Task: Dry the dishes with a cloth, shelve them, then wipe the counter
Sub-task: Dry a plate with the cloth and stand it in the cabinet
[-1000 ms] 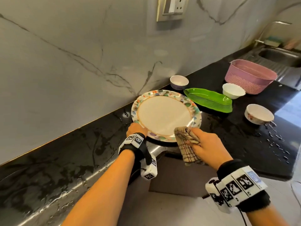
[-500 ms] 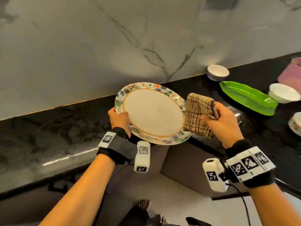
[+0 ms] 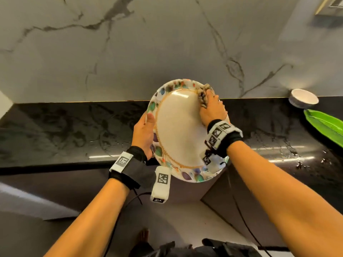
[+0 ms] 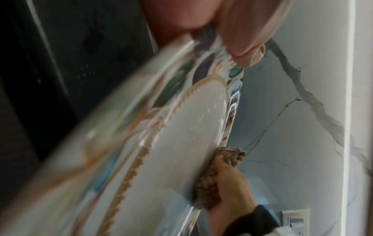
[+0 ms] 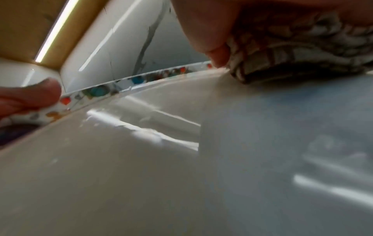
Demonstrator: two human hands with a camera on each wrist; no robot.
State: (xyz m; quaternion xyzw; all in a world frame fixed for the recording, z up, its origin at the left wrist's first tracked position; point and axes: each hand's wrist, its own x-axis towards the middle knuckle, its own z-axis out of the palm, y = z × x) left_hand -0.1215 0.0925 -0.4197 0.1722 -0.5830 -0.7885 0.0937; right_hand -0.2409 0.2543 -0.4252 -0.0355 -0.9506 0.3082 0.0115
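A round plate (image 3: 178, 130) with a white centre and a colourful patterned rim is held tilted up in front of the black counter (image 3: 65, 130). My left hand (image 3: 143, 132) grips its left rim, thumb on the face. My right hand (image 3: 211, 108) presses a checked brown cloth (image 3: 203, 95) against the plate's upper right part. In the left wrist view the plate (image 4: 181, 135) is close and blurred, with the cloth (image 4: 214, 180) bunched under the right hand (image 4: 232, 188). The right wrist view shows the cloth (image 5: 298, 52) on the plate's face (image 5: 141, 159).
A small white bowl (image 3: 303, 98) stands by the marble wall at the right. A green leaf-shaped dish (image 3: 326, 123) lies in front of it. The counter is wet, with drops near its right front edge (image 3: 300, 160). A wall socket (image 3: 328, 5) sits top right.
The plate has been lifted and tilted more upright. My right hand moved the cloth from beside the plate's right rim onto its face, up at the top right. The view has swung left.
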